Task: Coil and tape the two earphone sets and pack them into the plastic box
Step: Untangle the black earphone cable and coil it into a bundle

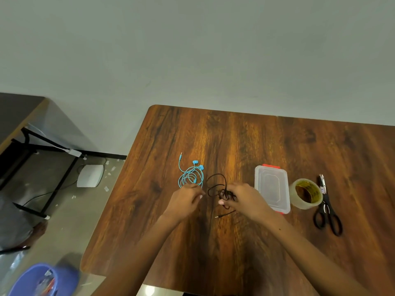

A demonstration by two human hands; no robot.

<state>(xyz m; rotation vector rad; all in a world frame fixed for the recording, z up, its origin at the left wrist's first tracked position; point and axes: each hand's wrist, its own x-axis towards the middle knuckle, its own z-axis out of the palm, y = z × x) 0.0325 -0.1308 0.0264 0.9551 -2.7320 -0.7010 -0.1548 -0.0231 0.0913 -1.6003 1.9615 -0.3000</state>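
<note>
The black earphones (216, 182) lie tangled in the middle of the wooden table (235, 137), their plug trailing toward me. My right hand (245, 199) grips the bunched part of that black cable. My left hand (186, 199) pinches the cable's left loop, fingers curled. Loosely coiled blue earphones (190, 175) rest just beyond my left hand, not held. A clear plastic box (271, 186) with red clips and its lid on sits right of my right hand. A roll of clear tape (306, 194) stands beside the box.
Black scissors (327, 212) lie right of the tape roll. Off the table's left edge are a dark desk with a black frame (42, 146), a white device (89, 175) on the floor and a blue tub (40, 278) at the bottom left.
</note>
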